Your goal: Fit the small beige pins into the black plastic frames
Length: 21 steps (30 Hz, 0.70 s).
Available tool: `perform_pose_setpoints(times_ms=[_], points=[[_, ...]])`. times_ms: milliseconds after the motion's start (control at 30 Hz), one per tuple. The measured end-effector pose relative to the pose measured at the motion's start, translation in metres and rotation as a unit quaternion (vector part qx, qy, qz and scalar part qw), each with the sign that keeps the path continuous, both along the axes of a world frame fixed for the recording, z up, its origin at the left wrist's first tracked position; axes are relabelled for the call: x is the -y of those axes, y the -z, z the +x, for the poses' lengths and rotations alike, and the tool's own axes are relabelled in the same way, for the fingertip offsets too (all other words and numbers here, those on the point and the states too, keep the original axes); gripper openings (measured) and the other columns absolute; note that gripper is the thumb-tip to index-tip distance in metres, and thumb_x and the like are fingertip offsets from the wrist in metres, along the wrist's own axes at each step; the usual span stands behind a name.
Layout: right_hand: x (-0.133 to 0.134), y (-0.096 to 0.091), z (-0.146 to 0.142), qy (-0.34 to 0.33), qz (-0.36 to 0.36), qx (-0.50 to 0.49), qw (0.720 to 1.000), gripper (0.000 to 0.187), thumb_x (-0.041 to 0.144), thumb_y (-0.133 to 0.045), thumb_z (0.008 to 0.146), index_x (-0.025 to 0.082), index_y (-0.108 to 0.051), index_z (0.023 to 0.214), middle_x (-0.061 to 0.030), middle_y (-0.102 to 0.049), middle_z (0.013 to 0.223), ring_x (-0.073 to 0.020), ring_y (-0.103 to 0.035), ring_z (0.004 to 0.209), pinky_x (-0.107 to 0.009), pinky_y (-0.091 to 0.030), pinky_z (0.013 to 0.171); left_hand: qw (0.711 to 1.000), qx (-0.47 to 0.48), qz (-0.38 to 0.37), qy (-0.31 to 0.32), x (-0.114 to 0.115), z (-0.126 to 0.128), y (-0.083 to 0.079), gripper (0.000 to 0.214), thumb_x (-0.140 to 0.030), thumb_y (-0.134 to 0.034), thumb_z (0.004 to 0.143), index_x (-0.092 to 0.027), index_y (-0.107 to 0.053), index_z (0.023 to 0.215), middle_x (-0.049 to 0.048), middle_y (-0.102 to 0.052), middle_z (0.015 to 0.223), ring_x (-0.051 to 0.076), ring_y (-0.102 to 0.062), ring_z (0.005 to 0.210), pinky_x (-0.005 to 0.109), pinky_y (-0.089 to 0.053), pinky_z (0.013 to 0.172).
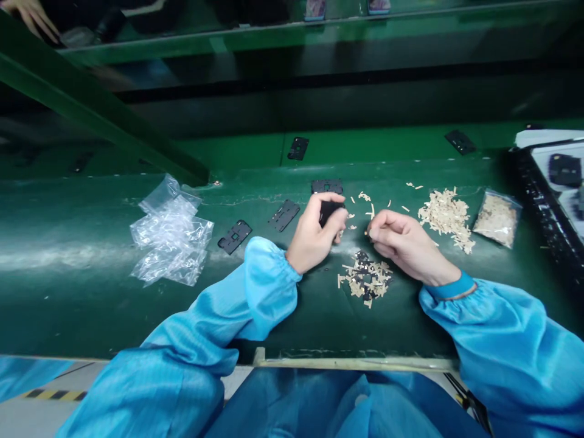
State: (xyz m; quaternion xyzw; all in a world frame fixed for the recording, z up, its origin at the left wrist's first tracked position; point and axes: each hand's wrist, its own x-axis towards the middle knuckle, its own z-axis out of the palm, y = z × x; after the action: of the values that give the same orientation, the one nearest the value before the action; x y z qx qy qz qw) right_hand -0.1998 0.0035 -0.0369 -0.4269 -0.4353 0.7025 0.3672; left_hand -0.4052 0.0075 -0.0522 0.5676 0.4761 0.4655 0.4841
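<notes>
My left hand (316,234) is closed around a black plastic plate (327,212), whose dark face shows between thumb and fingers. To its right, my right hand (404,242) pinches at the fingertips; a tiny dark piece seems to be there, too small to name. Below and between both hands lies a mixed pile of cream and black slips (368,277). A few loose cream strips are scattered above it. Another black plate (326,186) rests just beyond my left hand, and two similar ones, a plate (283,215) and a plate with a square opening (234,236), lie to its left.
Clear plastic bags (172,237) are heaped at left, beside a green post (109,115). On the right are a cream strip pile (444,216), a filled bag (497,218) and a black-edged box (538,182). More plates (298,148) lie farther back. Another person's hand (34,18) shows at top left.
</notes>
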Motion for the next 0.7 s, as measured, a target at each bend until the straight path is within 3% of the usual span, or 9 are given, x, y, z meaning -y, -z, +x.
perform_pose_setpoints(times_ms=[100,167,300,500,700], points=[[-0.002,0.008,-0.001,0.072,0.1,0.097,0.988,0.012,0.022,-0.075,0.078,0.018,-0.063,0.076,0.0047,-0.054,0.063,-0.0071,-0.039,0.051,-0.022,-0.028,0.047,0.982,0.11,-0.156,0.003,-0.004,0.004,0.0,0.024,-0.037,-0.052,0.099,-0.02,-0.053,0.116,0.002,-0.067,0.087,0.011,-0.066,0.062,0.027,-0.059,0.065],[-0.002,0.011,-0.003,0.091,0.141,0.144,0.975,0.011,0.019,-0.074,0.075,0.019,-0.063,0.074,0.003,-0.058,0.065,-0.0091,-0.045,0.054,-0.022,-0.033,0.048,0.972,0.139,-0.19,0.021,-0.006,0.004,0.0,0.02,-0.03,-0.058,0.095,-0.018,-0.057,0.111,0.0033,-0.07,0.091,0.013,-0.07,0.071,0.03,-0.061,0.072],[0.001,0.012,-0.007,0.109,0.175,0.187,0.961,0.013,0.018,-0.072,0.073,0.02,-0.059,0.071,0.0018,-0.059,0.065,-0.0107,-0.047,0.055,-0.023,-0.035,0.048,0.983,0.112,-0.147,0.017,-0.008,0.003,-0.002,0.02,-0.026,-0.075,0.083,-0.014,-0.066,0.097,0.0028,-0.072,0.088,0.012,-0.069,0.078,0.026,-0.061,0.078],[0.006,0.016,-0.008,0.081,0.255,0.28,0.922,0.015,0.016,-0.067,0.076,0.021,-0.055,0.07,0.0041,-0.052,0.059,-0.0103,-0.043,0.051,-0.024,-0.033,0.047,0.986,0.08,-0.14,-0.037,-0.009,0.005,-0.002,0.029,-0.025,-0.078,0.078,-0.017,-0.058,0.098,-0.0035,-0.062,0.077,0.008,-0.063,0.051,0.019,-0.055,0.048],[0.007,0.016,-0.009,0.078,0.291,0.324,0.897,0.017,0.017,-0.066,0.079,0.022,-0.053,0.069,0.0042,-0.05,0.057,-0.0112,-0.043,0.051,-0.025,-0.034,0.048,0.99,0.042,-0.125,-0.051,-0.008,0.004,0.0,0.028,-0.023,-0.074,0.08,-0.019,-0.051,0.095,-0.0032,-0.062,0.083,0.006,-0.062,0.043,0.015,-0.046,0.038]])
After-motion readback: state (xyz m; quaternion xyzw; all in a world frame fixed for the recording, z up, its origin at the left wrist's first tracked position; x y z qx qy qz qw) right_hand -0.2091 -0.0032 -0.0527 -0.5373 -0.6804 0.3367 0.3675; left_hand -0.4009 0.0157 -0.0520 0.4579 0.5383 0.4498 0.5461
